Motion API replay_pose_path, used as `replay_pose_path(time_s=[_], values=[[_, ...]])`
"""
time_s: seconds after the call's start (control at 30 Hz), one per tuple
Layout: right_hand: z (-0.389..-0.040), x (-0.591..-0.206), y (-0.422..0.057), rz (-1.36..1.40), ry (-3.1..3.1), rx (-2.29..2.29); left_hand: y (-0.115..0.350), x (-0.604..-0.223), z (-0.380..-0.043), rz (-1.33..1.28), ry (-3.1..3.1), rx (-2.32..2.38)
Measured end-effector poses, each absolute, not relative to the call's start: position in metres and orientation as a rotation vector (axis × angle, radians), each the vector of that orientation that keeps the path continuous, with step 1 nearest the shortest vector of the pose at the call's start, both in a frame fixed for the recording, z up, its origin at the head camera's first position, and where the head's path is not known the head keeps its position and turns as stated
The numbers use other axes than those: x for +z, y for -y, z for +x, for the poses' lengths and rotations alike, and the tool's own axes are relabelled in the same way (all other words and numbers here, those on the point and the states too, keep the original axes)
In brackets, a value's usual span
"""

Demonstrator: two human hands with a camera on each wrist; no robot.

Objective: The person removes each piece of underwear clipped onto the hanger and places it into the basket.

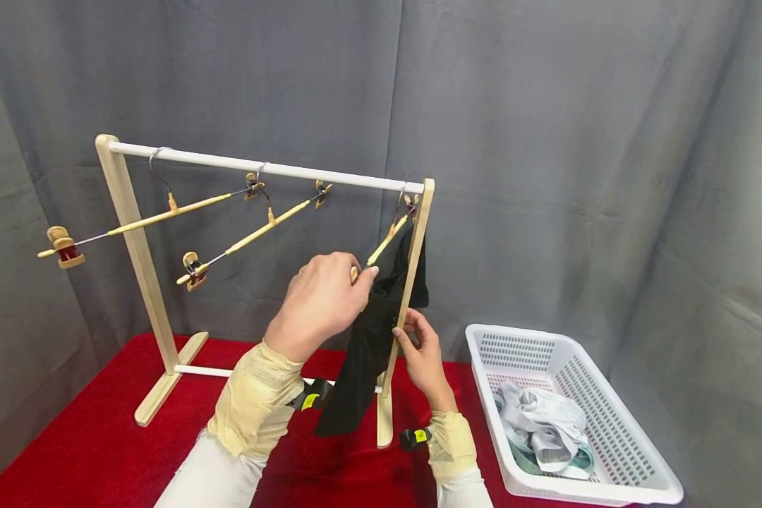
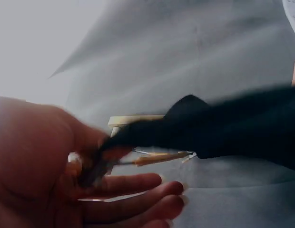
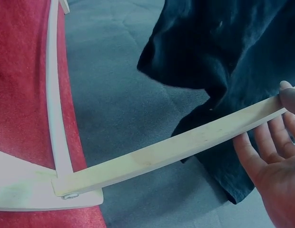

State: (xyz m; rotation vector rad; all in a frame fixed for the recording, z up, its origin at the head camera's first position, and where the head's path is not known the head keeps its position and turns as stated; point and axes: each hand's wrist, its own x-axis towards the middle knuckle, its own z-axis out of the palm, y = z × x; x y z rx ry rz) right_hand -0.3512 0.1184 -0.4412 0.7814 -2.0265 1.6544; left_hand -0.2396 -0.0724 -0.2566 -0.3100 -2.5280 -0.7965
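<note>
Work at the near clip point(image 1: 354, 275) of the rightmost hanger point(image 1: 387, 243) seems to be the step in hand: securing the second side of the black garment point(image 1: 368, 346), I judge. My left hand point(image 1: 322, 300) pinches that clip, its lower fingers held fairly straight; my right hand point(image 1: 424, 356) grips the wooden upright post point(image 1: 413, 268), thumb on one side, fingers on the other. The next move probably calls for squaring the cloth's edge and letting the clip bite — though whether it already does I cannot tell, since my fingers cover it.

The garment hangs from the hanger under the right end of the white rail point(image 1: 349, 178), partly behind the post. It looks soft, limp and creased — one long part drops toward the red-covered table point(image 1: 89, 437), a shorter part shows beyond the post.
</note>
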Motion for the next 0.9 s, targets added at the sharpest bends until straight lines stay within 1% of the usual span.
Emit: replay_pose_path(time_s=[0.1, 0.27, 0.6, 0.9], values=[[-0.352, -0.440, -0.120, 0.782, 2.011, 1.650, 0.074, -0.257, -0.244, -0.335, 2.495, -0.779], [-0.354, -0.439, -0.121, 0.812, 1.993, 1.642, 0.083, -0.259, -0.253, -0.305, 2.451, -0.803], [-0.353, -0.442, -0.123, 0.808, 1.996, 1.652, 0.099, -0.277, -0.274, -0.346, 2.324, -0.770], [-0.352, -0.441, -0.121, 0.805, 2.000, 1.665, 0.114, -0.284, -0.282, -0.387, 2.180, -0.735]])
